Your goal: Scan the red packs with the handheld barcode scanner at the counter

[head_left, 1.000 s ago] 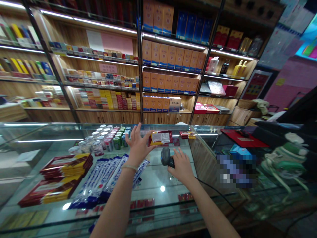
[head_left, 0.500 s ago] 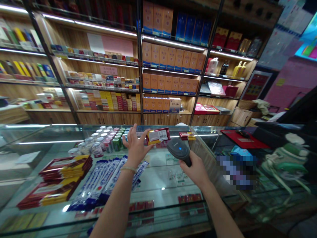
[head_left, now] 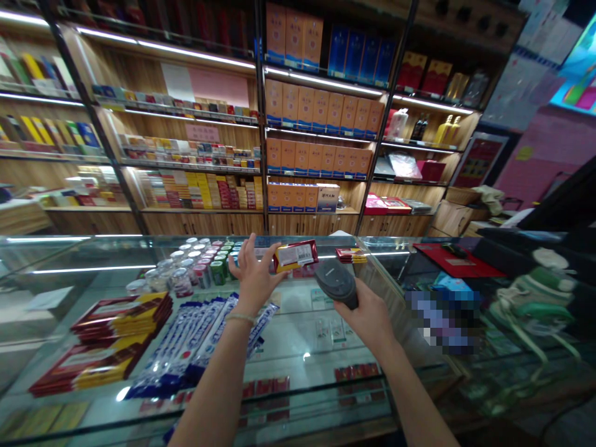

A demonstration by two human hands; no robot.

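Observation:
My left hand [head_left: 255, 273] pinches one end of a red and yellow chocolate bar [head_left: 296, 255] between thumb and forefinger, its other fingers raised. The bar's barcode side faces me, above the glass counter [head_left: 298, 347]. In my right hand [head_left: 370, 316] is a dark grey barcode scanner [head_left: 336, 282], gripped by its handle. The scanner's head lies just below and right of the bar, and they look slightly apart. A small stack of red and yellow bars [head_left: 351, 255] sits beyond the scanner. Blue-and-white wrapped bars [head_left: 200, 338] fan out left of my left forearm.
Stacked red and yellow bars [head_left: 102, 341] lie at the counter's left, with several small jars and tins [head_left: 190, 264] behind. At right are a red mat [head_left: 459, 259] and a green bag [head_left: 535, 304]. Lit shelves with orange boxes [head_left: 321, 108] line the back wall.
The blue light on top of the scanner has gone out. Both hands keep nearly the same place and hold; the view has shifted slightly.

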